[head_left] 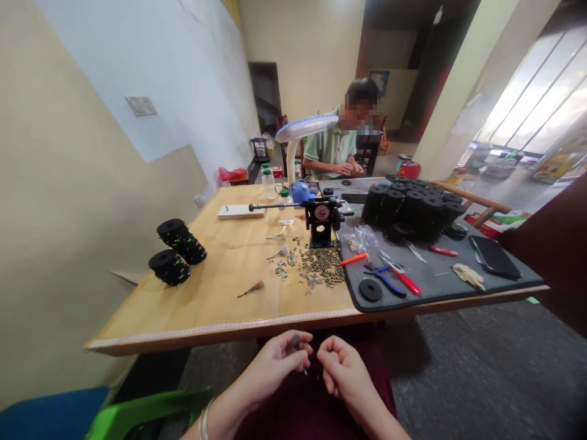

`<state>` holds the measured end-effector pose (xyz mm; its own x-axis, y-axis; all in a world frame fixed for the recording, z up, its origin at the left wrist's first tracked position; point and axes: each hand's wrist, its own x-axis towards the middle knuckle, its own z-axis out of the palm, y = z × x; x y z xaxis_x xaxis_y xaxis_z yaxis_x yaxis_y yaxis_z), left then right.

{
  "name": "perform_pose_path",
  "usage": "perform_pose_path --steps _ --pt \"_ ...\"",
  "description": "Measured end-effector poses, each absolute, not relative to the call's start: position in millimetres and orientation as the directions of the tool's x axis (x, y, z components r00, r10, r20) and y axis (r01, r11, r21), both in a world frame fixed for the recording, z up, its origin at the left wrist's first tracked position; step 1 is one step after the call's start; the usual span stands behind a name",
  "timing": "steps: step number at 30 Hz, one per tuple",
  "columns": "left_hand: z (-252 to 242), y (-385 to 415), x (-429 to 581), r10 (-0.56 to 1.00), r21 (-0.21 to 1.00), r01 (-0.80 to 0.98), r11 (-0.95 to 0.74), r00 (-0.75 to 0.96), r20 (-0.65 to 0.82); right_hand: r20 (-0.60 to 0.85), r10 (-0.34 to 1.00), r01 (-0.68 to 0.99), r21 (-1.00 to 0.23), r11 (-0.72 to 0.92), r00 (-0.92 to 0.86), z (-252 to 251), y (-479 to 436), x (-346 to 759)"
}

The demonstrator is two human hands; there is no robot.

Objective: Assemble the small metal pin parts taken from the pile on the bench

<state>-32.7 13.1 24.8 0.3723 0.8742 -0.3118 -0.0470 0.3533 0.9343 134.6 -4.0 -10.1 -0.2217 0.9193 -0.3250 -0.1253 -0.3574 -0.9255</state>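
Both hands are over my lap, just in front of the table's edge. My left hand (285, 357) has its fingers closed round a small dark object (296, 342), with a thin light tip showing below the thumb. Beside it on the right, my right hand (338, 366) is closed in a pinch; whatever is between its fingertips is too small to name. The two hands are apart by a narrow gap. Beyond them, many small dark pieces (321, 266) lie on the wooden table (183, 311), below a black hand-cranked device (321, 223).
Stacked black discs (169, 267) stand at the table's left. The grey mat (431, 287) holds pliers (389, 284), a red-handled tool (407, 280) and several black rolls (398, 208). A lamp (305, 125) rises behind the device. A person (328, 153) sits across the table.
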Motion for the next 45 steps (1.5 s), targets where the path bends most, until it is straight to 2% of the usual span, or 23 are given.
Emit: perform_pose_path --steps 6,16,30,39,45 --pt "11.9 10.8 -32.5 0.865 0.889 -0.141 0.436 0.337 -0.371 -0.315 0.937 -0.234 -0.909 -0.344 -0.152 -16.8 -6.6 130.8" --pt "-0.1 2.9 -22.3 0.853 0.855 -0.209 0.475 0.346 -0.390 -0.340 0.930 -0.172 -0.916 -0.362 -0.142 -11.2 -6.7 123.4" --pt "-8.5 2.8 -21.0 0.914 0.958 -0.034 0.286 0.309 -0.262 -0.256 0.961 -0.084 -0.961 -0.265 -0.104 -13.6 -6.8 120.1" --pt "-5.2 1.2 -18.6 0.919 0.965 -0.016 0.262 0.308 -0.244 -0.235 0.968 -0.056 -0.969 -0.240 -0.091 -10.0 -6.5 121.0" --pt "-3.6 2.0 -17.3 0.914 0.955 -0.048 0.293 0.309 -0.265 -0.254 0.964 -0.106 -0.960 -0.261 -0.076 -12.0 -5.1 120.7"
